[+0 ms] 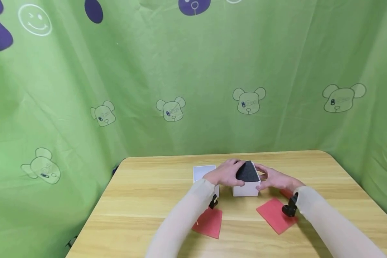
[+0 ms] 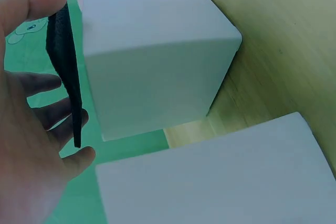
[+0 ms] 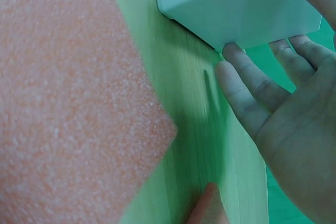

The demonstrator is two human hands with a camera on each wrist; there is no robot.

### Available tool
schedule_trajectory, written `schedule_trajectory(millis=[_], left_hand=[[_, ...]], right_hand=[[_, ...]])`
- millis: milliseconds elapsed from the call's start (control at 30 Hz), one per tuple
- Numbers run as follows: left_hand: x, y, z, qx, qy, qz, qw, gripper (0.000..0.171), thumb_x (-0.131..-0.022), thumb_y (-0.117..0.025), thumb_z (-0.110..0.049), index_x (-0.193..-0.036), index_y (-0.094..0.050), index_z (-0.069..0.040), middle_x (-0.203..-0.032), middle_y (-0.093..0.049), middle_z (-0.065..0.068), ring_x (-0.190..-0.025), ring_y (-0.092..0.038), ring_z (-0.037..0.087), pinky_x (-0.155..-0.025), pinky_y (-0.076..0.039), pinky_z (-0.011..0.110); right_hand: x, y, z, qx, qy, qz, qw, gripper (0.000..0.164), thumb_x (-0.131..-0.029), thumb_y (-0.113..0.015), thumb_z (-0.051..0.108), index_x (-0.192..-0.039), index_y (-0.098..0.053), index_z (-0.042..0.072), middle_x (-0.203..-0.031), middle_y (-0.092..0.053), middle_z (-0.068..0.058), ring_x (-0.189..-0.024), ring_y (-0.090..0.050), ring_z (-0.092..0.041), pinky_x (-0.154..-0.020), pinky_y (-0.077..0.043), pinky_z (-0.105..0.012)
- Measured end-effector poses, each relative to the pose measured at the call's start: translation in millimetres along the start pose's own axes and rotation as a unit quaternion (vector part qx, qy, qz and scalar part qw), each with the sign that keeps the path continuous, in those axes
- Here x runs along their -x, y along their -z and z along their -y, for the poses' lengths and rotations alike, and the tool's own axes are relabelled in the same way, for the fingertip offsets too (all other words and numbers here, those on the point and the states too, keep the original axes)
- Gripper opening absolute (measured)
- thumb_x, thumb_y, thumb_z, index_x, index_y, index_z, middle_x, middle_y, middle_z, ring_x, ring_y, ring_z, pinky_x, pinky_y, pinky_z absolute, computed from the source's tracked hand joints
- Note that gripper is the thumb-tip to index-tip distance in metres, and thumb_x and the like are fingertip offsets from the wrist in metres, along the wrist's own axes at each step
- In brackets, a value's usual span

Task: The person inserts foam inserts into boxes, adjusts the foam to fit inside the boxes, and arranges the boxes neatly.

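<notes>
A white box [image 1: 245, 190] stands on the table with a black foam sheet [image 1: 247, 173] at its top. My left hand [image 1: 225, 173] pinches the sheet at its left side; in the left wrist view the sheet [image 2: 64, 51] is edge-on between thumb and fingers, beside the box [image 2: 157, 82]. My right hand [image 1: 275, 179] holds the box's right side, thumb near the front corner. In the right wrist view its fingertips touch the white wall [image 3: 236, 11]. A second white box [image 1: 204, 172] stands left of the first, partly hidden by my left hand and forearm.
One red foam sheet [image 1: 209, 224] lies near my left forearm, another [image 1: 275, 215] below my right wrist. A further red piece [image 1: 286, 194] shows partly behind the right wrist. A green printed curtain [image 1: 213, 64] hangs behind the wooden table [image 1: 142, 200].
</notes>
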State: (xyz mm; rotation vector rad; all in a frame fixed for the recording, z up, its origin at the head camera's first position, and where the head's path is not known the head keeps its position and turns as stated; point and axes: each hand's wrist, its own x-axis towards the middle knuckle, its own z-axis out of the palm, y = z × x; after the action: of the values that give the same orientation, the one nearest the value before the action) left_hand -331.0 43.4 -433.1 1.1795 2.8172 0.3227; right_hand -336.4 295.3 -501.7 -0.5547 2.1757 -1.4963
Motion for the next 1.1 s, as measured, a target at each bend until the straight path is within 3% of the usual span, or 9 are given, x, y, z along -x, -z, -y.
schedule_trajectory(millis=[100, 267, 467, 900, 1100], left_hand=[[-3.1, -1.4, -0.1, 0.000, 0.002, 0.001, 1.0000, 0.081, -0.081, -0.066, -0.043, -0.149, -0.030, -0.018, -0.145, -0.037, 0.003, -0.126, -0.037, 0.015, -0.099, -0.035, 0.025], [-6.7, -3.0, 0.1, 0.004, -0.002, 0.000, 1.0000, 0.081, -0.081, -0.066, -0.043, -0.149, -0.030, -0.017, -0.145, -0.037, 0.004, -0.127, -0.036, 0.017, -0.103, -0.032, 0.027], [-12.4, -9.8, 2.2, 0.012, 0.006, 0.003, 0.9999, 0.080, -0.081, -0.067, -0.042, -0.148, -0.031, -0.019, -0.146, -0.035, 0.002, -0.128, -0.035, 0.016, -0.104, -0.029, 0.027], [-18.7, -15.3, 3.8, 0.018, 0.011, 0.007, 0.9998, 0.081, -0.080, -0.068, -0.042, -0.149, -0.030, -0.020, -0.147, -0.034, 0.002, -0.129, -0.034, 0.016, -0.105, -0.029, 0.028], [-18.3, -17.2, 3.3, 0.028, 0.011, 0.007, 0.9995, 0.081, -0.083, -0.063, -0.052, -0.149, -0.030, -0.019, -0.149, -0.031, 0.002, -0.132, -0.031, 0.016, -0.106, -0.028, 0.028]], right_hand=[[0, 0, -1, 0.004, 0.009, 0.002, 1.000, 0.099, -0.079, -0.075, 0.010, -0.151, -0.007, 0.003, -0.147, -0.028, -0.027, -0.123, -0.044, -0.040, -0.102, -0.030, -0.053], [0, 0, 1, 0.012, 0.015, 0.000, 1.000, 0.100, -0.078, -0.076, 0.009, -0.150, -0.007, 0.000, -0.151, -0.017, -0.026, -0.127, -0.037, -0.044, -0.104, -0.024, -0.061], [2, 0, 2, 0.015, 0.004, -0.010, 1.000, 0.101, -0.078, -0.077, 0.009, -0.150, -0.007, -0.001, -0.153, -0.011, -0.025, -0.129, -0.033, -0.046, -0.104, -0.026, -0.060], [3, -1, 3, 0.016, 0.006, -0.011, 1.000, 0.102, -0.078, -0.076, 0.009, -0.150, -0.005, -0.001, -0.153, -0.008, -0.025, -0.130, -0.030, -0.046, -0.104, -0.025, -0.059], [4, -1, 4, 0.011, -0.007, -0.012, 1.000, 0.103, -0.078, -0.077, 0.011, -0.151, -0.005, 0.001, -0.154, -0.009, -0.024, -0.130, -0.031, -0.046, -0.104, -0.022, -0.063]])
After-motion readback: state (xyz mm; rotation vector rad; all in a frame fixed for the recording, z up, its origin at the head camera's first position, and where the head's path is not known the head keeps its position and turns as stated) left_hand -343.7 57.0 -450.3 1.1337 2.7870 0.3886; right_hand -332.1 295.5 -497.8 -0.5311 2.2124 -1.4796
